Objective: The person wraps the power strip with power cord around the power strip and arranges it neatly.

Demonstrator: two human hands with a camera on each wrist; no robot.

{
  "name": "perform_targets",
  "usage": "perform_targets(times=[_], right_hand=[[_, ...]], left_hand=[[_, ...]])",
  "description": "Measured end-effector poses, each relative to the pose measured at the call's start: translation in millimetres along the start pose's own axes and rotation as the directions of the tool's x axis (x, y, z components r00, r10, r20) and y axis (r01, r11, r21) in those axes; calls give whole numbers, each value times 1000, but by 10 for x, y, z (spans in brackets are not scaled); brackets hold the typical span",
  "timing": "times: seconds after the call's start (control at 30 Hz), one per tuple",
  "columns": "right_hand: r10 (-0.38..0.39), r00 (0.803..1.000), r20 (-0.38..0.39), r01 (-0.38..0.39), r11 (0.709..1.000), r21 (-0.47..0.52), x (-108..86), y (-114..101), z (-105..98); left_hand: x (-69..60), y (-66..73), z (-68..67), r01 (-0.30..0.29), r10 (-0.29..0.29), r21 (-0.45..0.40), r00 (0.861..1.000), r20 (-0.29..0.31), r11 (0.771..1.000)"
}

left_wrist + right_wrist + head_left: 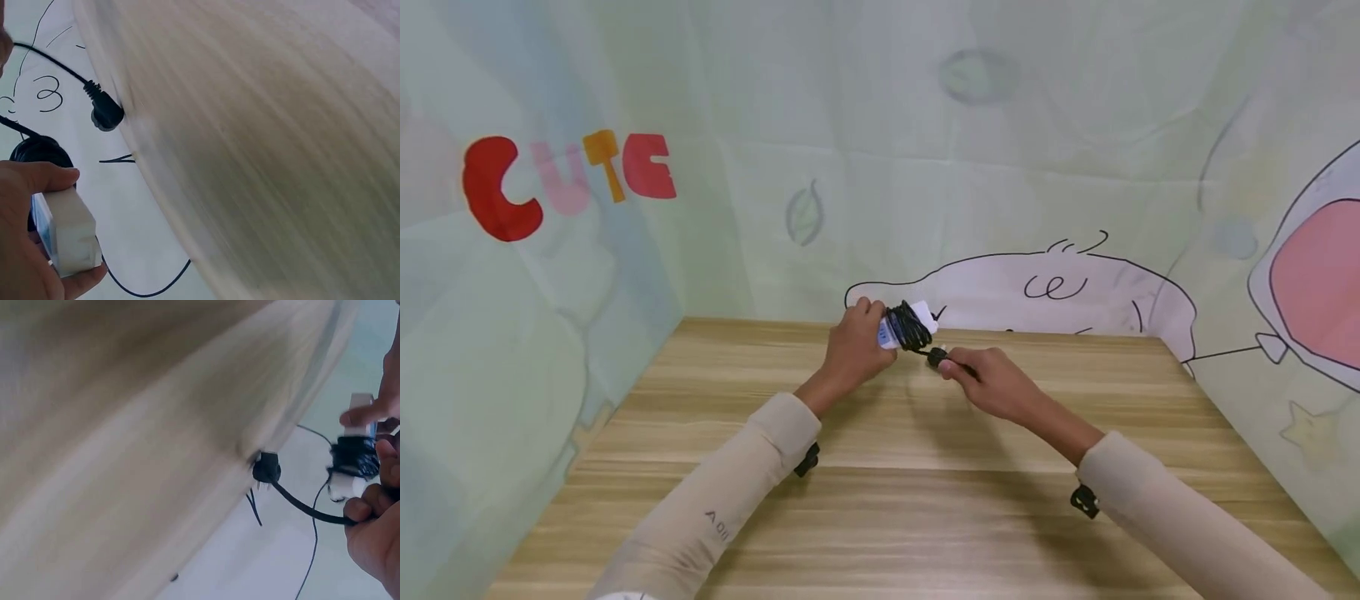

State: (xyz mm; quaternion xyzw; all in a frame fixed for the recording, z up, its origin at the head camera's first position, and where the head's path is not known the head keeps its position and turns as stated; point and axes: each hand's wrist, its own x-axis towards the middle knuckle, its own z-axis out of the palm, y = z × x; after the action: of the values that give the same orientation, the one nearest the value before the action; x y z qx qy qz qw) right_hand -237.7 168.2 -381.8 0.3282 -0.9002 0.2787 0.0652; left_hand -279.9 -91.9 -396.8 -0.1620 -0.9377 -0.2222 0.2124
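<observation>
My left hand (pixel 855 340) grips one end of a white oblong block (pixel 72 231) with a blue label, thumb on one side and fingers on the other. Whether it is a power adapter or a power strip I cannot tell. Around its middle a black power cord (pixel 908 327) is wound in several turns. To the right, my right hand (pixel 992 382) pinches the cord just behind its black plug (pixel 267 467). The plug (pixel 107 114) sticks out beyond the fingers, its prongs partly visible in the right wrist view. Block and plug are held up above the table's far part.
A wood-grain table (pixel 880 517) spreads below both hands. Behind it and along both sides hangs a printed cloth backdrop (pixel 880 167) with cartoon drawings and coloured letters. Small black devices (pixel 1084 502) sit under both sleeve cuffs.
</observation>
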Motion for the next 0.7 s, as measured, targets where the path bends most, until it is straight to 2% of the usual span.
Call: perform_targets(times=[0.07, 0.17, 0.27, 0.37, 0.47, 0.57, 0.7], right_hand=[[-73, 997, -36, 71, 995, -73, 42, 22, -22], [-175, 980, -91, 158, 973, -169, 91, 49, -51], [-230, 965, -126, 199, 955, -219, 126, 69, -72], [-259, 955, -143, 222, 947, -233, 170, 99, -100], [-258, 952, -164, 216, 947, -236, 212, 138, -133], [-219, 960, -175, 184, 963, -196, 250, 195, -166], [-116, 981, -157, 112, 993, -37, 284, 250, -207]], left_hand=[[-16, 2, 14, -39, 38, 30, 999, 35, 999], [-28, 16, 34, -108, 104, 47, 991, 78, 993], [-30, 42, 47, -167, 161, 41, 981, 107, 985], [-31, 82, 38, -195, 189, 25, 972, 139, 981], [-33, 140, 15, -208, 203, 10, 964, 173, 978], [-39, 203, -11, -239, 238, -21, 949, 209, 971], [-57, 257, -22, -311, 318, -70, 918, 238, 948]])
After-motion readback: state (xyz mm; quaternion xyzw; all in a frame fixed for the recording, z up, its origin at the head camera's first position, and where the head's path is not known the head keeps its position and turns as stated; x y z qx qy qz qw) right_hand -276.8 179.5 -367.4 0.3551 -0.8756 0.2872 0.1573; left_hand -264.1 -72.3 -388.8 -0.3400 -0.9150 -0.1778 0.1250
